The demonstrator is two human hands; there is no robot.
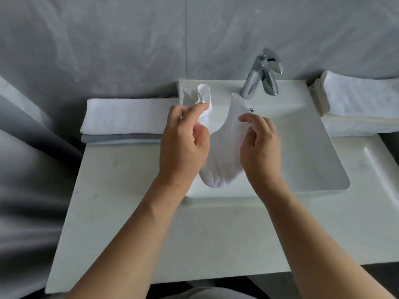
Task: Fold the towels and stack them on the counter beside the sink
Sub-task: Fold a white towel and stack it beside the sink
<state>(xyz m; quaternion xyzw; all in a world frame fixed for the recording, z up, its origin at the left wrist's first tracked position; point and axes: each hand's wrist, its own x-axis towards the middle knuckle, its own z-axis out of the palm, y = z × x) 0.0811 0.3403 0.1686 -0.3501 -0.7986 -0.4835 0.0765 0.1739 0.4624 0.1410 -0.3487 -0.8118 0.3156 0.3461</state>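
A small white towel (224, 152) hangs in the air above the sink basin (306, 152), sagging in a loop between my hands. My left hand (183, 139) pinches one bunched upper corner of it. My right hand (261, 139) pinches the other upper edge between thumb and fingers. On the counter (121, 190) left of the sink lies a stack of folded towels (125, 119), white on top with a grey one beneath. Another stack of folded white towels (358, 102) sits on the counter at the right.
A chrome faucet (261, 76) stands behind the basin against the grey marbled wall. A shallow recess (384, 175) is set into the counter at the far right. The counter's front edge runs near the bottom of the view.
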